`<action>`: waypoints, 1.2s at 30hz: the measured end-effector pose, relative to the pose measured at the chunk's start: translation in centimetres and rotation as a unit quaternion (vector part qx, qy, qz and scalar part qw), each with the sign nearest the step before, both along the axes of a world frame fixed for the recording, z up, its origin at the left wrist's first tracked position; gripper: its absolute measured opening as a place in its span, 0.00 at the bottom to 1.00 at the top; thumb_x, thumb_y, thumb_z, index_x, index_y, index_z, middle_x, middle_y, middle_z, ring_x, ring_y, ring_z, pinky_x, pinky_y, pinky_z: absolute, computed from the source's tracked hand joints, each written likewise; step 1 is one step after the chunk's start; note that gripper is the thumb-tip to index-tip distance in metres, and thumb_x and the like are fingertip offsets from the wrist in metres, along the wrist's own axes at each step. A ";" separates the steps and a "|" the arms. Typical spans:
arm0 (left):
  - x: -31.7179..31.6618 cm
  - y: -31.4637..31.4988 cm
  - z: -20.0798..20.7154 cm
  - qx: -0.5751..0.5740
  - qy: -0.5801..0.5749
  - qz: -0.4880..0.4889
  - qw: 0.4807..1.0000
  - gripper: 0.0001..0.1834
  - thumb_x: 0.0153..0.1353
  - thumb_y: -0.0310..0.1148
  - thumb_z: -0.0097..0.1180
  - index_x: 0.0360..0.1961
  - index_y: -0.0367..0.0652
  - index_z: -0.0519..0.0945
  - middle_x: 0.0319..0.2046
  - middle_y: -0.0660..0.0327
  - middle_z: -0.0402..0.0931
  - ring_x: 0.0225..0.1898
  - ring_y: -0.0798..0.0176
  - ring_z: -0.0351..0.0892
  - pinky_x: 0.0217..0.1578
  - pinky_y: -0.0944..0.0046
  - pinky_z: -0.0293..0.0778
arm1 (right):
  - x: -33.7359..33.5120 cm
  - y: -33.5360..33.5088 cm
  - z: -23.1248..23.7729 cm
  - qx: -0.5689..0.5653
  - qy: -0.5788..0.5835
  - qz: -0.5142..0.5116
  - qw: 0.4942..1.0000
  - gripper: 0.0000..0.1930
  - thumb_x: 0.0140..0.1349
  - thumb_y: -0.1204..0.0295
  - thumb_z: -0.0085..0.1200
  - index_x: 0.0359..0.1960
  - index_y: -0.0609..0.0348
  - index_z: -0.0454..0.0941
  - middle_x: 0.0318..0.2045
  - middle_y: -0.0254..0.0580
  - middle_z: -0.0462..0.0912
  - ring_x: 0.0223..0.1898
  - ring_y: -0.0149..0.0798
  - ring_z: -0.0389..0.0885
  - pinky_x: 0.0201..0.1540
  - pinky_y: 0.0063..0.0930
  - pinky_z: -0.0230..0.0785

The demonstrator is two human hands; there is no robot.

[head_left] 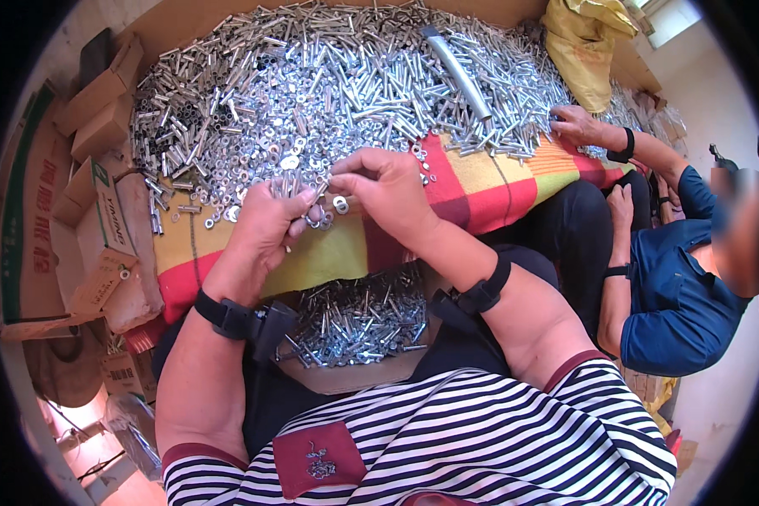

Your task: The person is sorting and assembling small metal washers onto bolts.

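Bare cloth (337,249) nearside — passable, metal heap (354,93) ahead, co-worker's hand (575,126) rightward — blocking

Metal pieces (288,183) in left fingers (300,202): partly hidden, too small to tell. Co-worker's head (739,232), right of fingers, blurred.

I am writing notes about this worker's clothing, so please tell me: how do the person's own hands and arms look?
The left hand and right hand are bare, without gloves. A black strap circles the left forearm, and another black band the right. The short sleeves have dark and white stripes, with dark red edges.
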State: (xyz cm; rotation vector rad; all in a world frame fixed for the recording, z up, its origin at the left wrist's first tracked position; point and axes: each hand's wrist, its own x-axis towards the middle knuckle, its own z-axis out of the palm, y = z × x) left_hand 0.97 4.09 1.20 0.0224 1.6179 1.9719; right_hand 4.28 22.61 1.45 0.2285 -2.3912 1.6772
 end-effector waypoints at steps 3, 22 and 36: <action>-0.4 -0.1 0.3 -0.038 0.068 -0.005 0.997 0.02 0.59 0.25 0.55 0.30 0.38 0.77 0.18 0.62 0.77 0.10 0.77 0.62 0.09 0.75 0.54 | -0.7 0.2 0.1 -0.076 -0.035 0.027 0.996 0.04 0.57 0.79 0.56 0.33 0.66 0.82 0.29 0.36 0.83 0.30 0.26 0.81 0.34 0.19 0.74; 1.7 1.6 0.1 -0.096 0.254 -0.111 0.956 0.01 0.56 0.25 0.57 0.29 0.39 0.79 0.18 0.65 0.77 0.12 0.78 0.65 0.13 0.76 0.60 | -2.1 -0.6 -1.2 -0.327 -0.051 0.022 0.943 0.28 0.70 0.52 0.39 0.43 0.71 0.75 0.40 0.49 0.80 0.44 0.37 0.77 0.52 0.30 0.68; 0.8 -1.0 0.3 -0.149 0.062 -0.203 0.966 0.04 0.54 0.26 0.61 0.30 0.36 0.79 0.22 0.63 0.79 0.15 0.76 0.65 0.15 0.75 0.59 | -0.9 -0.3 -0.8 0.132 0.141 -0.074 0.978 0.03 0.54 0.74 0.54 0.27 0.60 0.77 0.28 0.51 0.76 0.30 0.53 0.76 0.35 0.40 0.69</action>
